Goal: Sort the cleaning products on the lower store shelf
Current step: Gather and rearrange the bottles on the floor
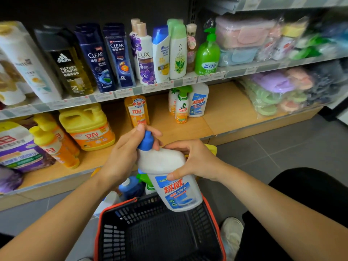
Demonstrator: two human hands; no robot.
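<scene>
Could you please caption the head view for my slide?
Left hand grips the blue cap, right hand the white cleaner bottle, above a black basket.

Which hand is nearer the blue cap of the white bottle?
Left. The left hand grips round the blue cap itself. The right hand holds the white bottle lower down, on its shoulder, to the right of the cap.

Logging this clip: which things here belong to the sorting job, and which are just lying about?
Job: white cleaner bottle, left hand, right hand, matching shelf bottle, yellow jug, basket.
Lying about: shampoo bottles, green pump bottle.
</scene>
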